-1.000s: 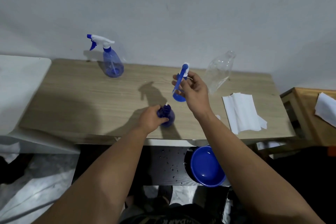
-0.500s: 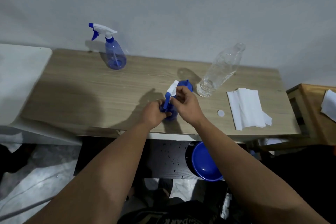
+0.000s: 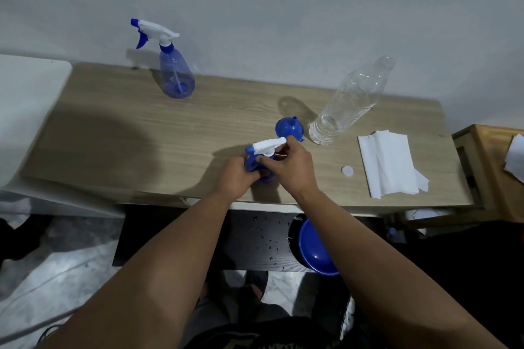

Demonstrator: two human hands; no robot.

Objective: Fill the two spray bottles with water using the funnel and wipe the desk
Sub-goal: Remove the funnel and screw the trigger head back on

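Observation:
Near the desk's front edge stands a blue spray bottle [image 3: 266,177], mostly hidden by my hands. My left hand [image 3: 236,176] grips its body. My right hand [image 3: 292,167] holds its white and blue spray head [image 3: 268,146] at the neck. A blue funnel [image 3: 289,129] lies upside down just behind them. A second blue spray bottle [image 3: 174,73], with its head on, stands at the back left by the wall. A clear water bottle [image 3: 348,102], uncapped and nearly empty, stands to the right of the funnel. Folded white paper towels [image 3: 388,164] lie at the right.
A small white cap [image 3: 347,170] lies between the hands and the towels. A blue basin [image 3: 314,252] sits below the wooden desk [image 3: 113,133] on a dark, wet shelf. A wooden side table [image 3: 493,167] stands at the right, a white surface [image 3: 25,110] at the left.
My right hand brought the spray head down from mid-air onto the bottle held by my left hand. The funnel now lies on the desk behind them.

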